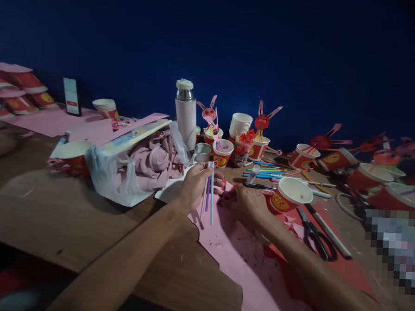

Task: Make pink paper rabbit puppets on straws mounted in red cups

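Observation:
My left hand [196, 183] is closed round a small bunch of thin coloured straws [209, 197], which hang down over a pink paper sheet [243, 264]. My right hand [244, 201] rests on that sheet just to the right, its fingers curled, touching the straws' side; what it pinches, if anything, is too small to name. A red-and-white paper cup [291, 194] stands right of my right hand. Black scissors [314, 235] lie on red paper further right.
A white flask [186, 112], a metal mug [202, 152], cup stacks [239, 124], cups with paper rabbit heads [260, 139] and loose coloured straws [269, 170] fill the back. A plastic bag of pink cloth [140, 163] lies left. A phone [72, 96] leans against the blue wall.

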Action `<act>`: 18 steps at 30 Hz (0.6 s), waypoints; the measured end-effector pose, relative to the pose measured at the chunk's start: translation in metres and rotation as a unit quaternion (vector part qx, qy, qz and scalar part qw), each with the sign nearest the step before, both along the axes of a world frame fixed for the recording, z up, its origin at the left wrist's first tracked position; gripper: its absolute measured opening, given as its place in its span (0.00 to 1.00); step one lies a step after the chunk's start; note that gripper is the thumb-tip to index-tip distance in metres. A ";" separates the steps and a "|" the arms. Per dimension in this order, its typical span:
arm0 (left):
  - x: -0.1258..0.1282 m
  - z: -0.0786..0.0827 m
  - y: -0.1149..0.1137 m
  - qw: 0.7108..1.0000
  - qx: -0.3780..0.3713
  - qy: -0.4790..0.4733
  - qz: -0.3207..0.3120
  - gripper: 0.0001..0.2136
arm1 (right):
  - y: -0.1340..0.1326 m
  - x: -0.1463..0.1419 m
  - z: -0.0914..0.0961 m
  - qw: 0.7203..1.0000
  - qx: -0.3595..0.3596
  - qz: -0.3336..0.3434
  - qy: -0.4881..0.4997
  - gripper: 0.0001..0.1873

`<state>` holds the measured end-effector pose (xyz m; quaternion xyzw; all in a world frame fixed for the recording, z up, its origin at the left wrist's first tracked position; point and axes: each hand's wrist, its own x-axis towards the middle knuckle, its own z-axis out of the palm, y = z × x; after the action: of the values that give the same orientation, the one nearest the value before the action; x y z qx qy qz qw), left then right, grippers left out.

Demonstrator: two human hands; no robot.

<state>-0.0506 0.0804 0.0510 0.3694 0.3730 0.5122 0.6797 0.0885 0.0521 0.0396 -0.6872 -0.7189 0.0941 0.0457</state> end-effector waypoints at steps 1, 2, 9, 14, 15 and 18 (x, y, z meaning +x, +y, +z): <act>0.000 0.000 0.000 1.000 0.002 -0.001 0.000 0.02 | 0.001 0.000 -0.001 1.000 -0.001 -0.001 0.007 0.11; 0.000 0.000 0.000 1.000 0.004 -0.001 0.000 0.03 | 0.002 0.000 -0.001 1.000 -0.001 -0.002 0.016 0.11; -0.001 0.001 0.001 1.000 0.012 -0.016 0.008 0.02 | 0.001 0.001 -0.009 0.993 0.014 -0.016 0.114 0.06; -0.002 0.005 0.001 0.999 0.013 -0.024 0.036 0.03 | -0.002 0.011 -0.013 0.971 0.023 0.002 0.239 0.04; -0.002 0.005 0.001 0.999 0.014 -0.023 0.041 0.04 | -0.003 0.015 -0.012 0.963 0.024 0.005 0.268 0.05; -0.001 0.003 0.002 0.999 0.014 -0.016 0.049 0.05 | -0.010 0.027 -0.003 0.940 0.028 0.008 0.341 0.06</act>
<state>-0.0515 0.0819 0.0540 0.3517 0.3723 0.5558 0.6549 0.1156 0.0420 0.0364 -0.6068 -0.6681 0.3027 0.3063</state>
